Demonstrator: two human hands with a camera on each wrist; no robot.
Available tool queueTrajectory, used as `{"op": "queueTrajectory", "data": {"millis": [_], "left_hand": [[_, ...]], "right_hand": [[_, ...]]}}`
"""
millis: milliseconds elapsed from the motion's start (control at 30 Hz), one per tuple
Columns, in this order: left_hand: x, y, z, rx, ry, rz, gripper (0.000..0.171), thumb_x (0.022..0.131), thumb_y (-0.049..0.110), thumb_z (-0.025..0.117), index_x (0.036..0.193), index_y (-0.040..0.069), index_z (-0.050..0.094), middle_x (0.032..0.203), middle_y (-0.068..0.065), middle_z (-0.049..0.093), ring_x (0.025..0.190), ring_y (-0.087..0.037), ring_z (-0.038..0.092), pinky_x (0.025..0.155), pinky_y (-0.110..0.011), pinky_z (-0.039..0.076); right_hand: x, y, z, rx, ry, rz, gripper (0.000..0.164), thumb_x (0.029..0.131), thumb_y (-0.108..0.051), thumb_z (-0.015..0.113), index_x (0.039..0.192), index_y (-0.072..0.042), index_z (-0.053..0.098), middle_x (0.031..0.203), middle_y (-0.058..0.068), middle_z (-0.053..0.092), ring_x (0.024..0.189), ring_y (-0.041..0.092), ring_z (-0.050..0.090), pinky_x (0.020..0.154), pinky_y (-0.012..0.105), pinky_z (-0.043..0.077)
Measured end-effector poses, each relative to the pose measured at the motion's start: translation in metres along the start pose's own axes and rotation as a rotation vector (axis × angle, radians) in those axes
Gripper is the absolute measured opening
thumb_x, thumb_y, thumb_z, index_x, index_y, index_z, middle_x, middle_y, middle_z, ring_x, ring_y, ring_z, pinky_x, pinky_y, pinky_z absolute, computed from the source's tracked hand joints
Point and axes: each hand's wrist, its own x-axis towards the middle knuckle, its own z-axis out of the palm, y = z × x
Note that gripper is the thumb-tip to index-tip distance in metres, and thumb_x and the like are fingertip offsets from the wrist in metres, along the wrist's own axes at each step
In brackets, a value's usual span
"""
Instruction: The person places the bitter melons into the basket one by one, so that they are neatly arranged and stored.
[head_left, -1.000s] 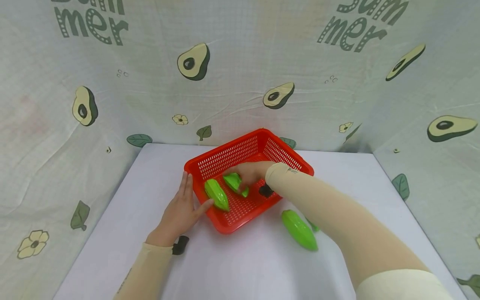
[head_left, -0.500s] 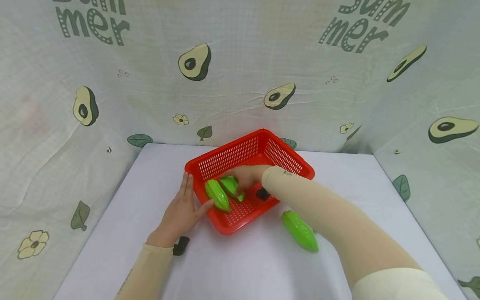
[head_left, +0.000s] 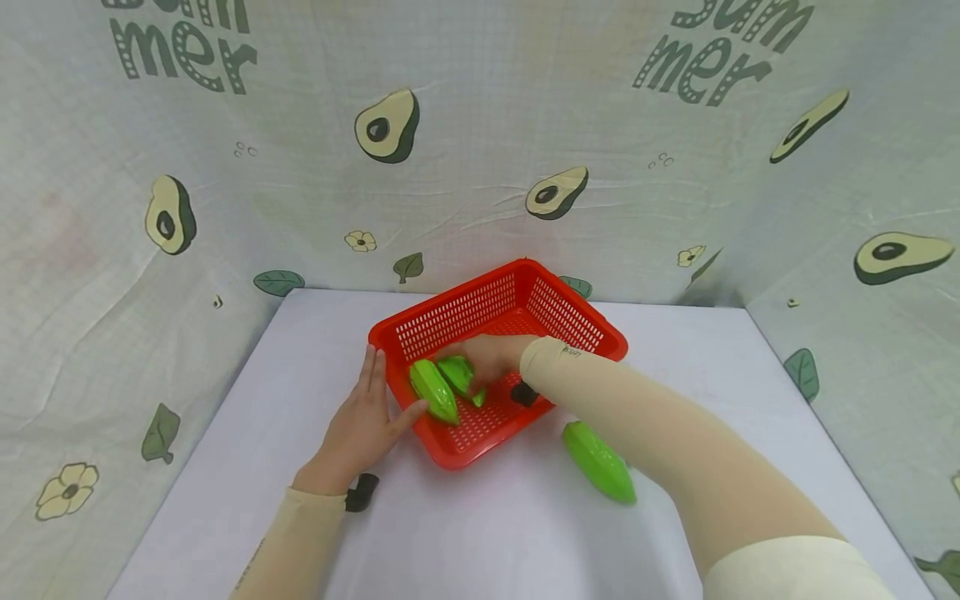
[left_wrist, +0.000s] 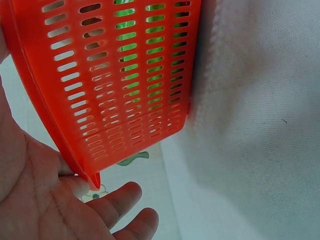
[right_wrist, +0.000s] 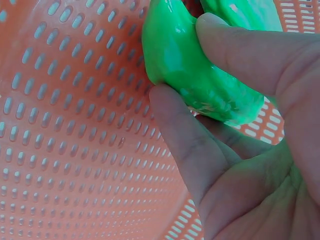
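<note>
Printed cloth point(head_left: 472, 125) — cut off at top and both sides. White table point(head_left: 480, 533), near edge out of frame. Right sleeve point(head_left: 637, 408) slants in from lower right, elbow bent, covering part of the basket's right near rim. Red basket point(head_left: 450, 457) sits angled on the table. Left sleeve point(head_left: 288, 542) rises from the bottom edge, cut off there.

Left hand point(head_left: 358, 429) lies along the basket's left end, fingers straight, thumb spread wide over the near corner; thumb mostly cropped in the left wrist view. Right hand point(head_left: 491, 357) reaches down into the basket, palm hidden from above; the right wrist view shows thumb and fingers pinching the held green fruit point(right_wrist: 180, 60), which is cropped at the top there. Remaining fingers partly hidden behind it.

Second green fruit point(head_left: 434, 392) lies just beside, nearer the left end, seen only as green through the slots from the left wrist. Third green fruit point(head_left: 598, 462) on the table, next to the right sleeve. Dark blocks point(head_left: 362, 492) at both wrists — details too small to tell.
</note>
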Motion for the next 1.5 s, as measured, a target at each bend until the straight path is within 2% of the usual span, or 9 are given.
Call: {"op": "queueTrajectory", "data": {"millis": [267, 467, 733, 833, 933, 1067, 1200, 1300, 1500], "left_hand": [[0.0, -0.001, 0.0, -0.001, -0.003, -0.003, 0.111, 0.09, 0.063, 0.061, 0.158, 0.0, 0.001, 0.165, -0.017, -0.003, 0.141, -0.045, 0.032, 0.098, -0.054, 0.047], [0.0, -0.001, 0.0, 0.003, -0.006, -0.002, 0.111, 0.09, 0.063, 0.061, 0.158, -0.001, 0.001, 0.165, -0.018, -0.003, 0.142, -0.045, 0.03, 0.1, -0.054, 0.045], [-0.001, 0.002, -0.001, 0.012, -0.014, -0.005, 0.111, 0.09, 0.062, 0.061, 0.158, -0.001, 0.001, 0.165, -0.018, -0.004, 0.142, -0.046, 0.029, 0.1, -0.055, 0.045], [-0.001, 0.003, -0.001, 0.009, -0.017, -0.003, 0.111, 0.09, 0.062, 0.061, 0.158, -0.002, 0.001, 0.165, -0.019, -0.004, 0.143, -0.045, 0.028, 0.101, -0.055, 0.044], [-0.001, 0.003, -0.002, 0.004, -0.024, -0.007, 0.111, 0.09, 0.063, 0.06, 0.158, -0.001, 0.0, 0.165, -0.018, -0.004, 0.143, -0.045, 0.027, 0.101, -0.055, 0.044], [-0.001, 0.002, -0.003, 0.001, -0.034, -0.019, 0.111, 0.09, 0.064, 0.059, 0.158, 0.0, -0.002, 0.165, -0.017, -0.006, 0.144, -0.045, 0.024, 0.101, -0.056, 0.043], [-0.002, 0.002, -0.004, 0.0, -0.039, -0.022, 0.112, 0.09, 0.065, 0.059, 0.158, 0.001, -0.003, 0.165, -0.017, -0.007, 0.144, -0.046, 0.025, 0.1, -0.057, 0.044], [-0.002, 0.001, -0.004, -0.004, -0.043, -0.027, 0.112, 0.09, 0.065, 0.059, 0.158, 0.001, -0.003, 0.165, -0.016, -0.007, 0.143, -0.046, 0.025, 0.1, -0.057, 0.044], [-0.002, 0.003, -0.003, -0.011, -0.04, -0.017, 0.111, 0.091, 0.064, 0.059, 0.158, 0.0, -0.002, 0.165, -0.017, -0.007, 0.144, -0.047, 0.025, 0.1, -0.057, 0.044]], "right_hand": [[0.002, 0.0, 0.0, -0.006, -0.002, -0.018, 0.075, 0.082, -0.017, 0.084, 0.146, -0.037, 0.051, 0.122, -0.009, 0.057, 0.109, 0.015, 0.052, 0.082, 0.028, 0.054], [0.003, 0.001, -0.002, -0.016, -0.014, -0.024, 0.075, 0.083, -0.018, 0.084, 0.146, -0.038, 0.05, 0.121, -0.009, 0.057, 0.108, 0.015, 0.052, 0.079, 0.026, 0.054], [-0.006, 0.0, -0.01, 0.013, -0.019, 0.016, 0.073, 0.085, -0.021, 0.082, 0.148, -0.037, 0.048, 0.122, -0.006, 0.059, 0.106, 0.017, 0.055, 0.078, 0.027, 0.054], [-0.011, 0.001, -0.015, -0.011, -0.016, 0.008, 0.075, 0.085, -0.022, 0.081, 0.15, -0.035, 0.045, 0.129, -0.003, 0.058, 0.11, 0.018, 0.055, 0.085, 0.031, 0.054], [-0.019, 0.004, -0.024, -0.028, -0.005, -0.005, 0.077, 0.087, -0.022, 0.079, 0.153, -0.036, 0.041, 0.143, -0.003, 0.052, 0.125, 0.02, 0.05, 0.098, 0.04, 0.049], [-0.04, 0.01, -0.046, -0.03, 0.027, -0.025, 0.079, 0.089, -0.019, 0.076, 0.155, -0.036, 0.036, 0.153, -0.003, 0.043, 0.135, 0.023, 0.044, 0.104, 0.042, 0.044], [-0.074, 0.019, -0.071, 0.014, 0.077, -0.013, 0.081, 0.09, -0.018, 0.075, 0.156, -0.037, 0.032, 0.15, 0.001, 0.045, 0.115, 0.019, 0.061, 0.096, 0.037, 0.05], [-0.106, 0.03, -0.085, 0.062, 0.13, -0.014, 0.081, 0.091, -0.016, 0.075, 0.157, -0.033, 0.032, 0.148, 0.006, 0.046, 0.105, 0.019, 0.066, 0.093, 0.037, 0.052], [-0.185, 0.074, -0.094, 0.204, 0.236, -0.017, 0.077, 0.093, -0.014, 0.072, 0.158, -0.027, 0.031, 0.149, 0.014, 0.044, 0.12, 0.032, 0.059, 0.089, 0.042, 0.056]]}}
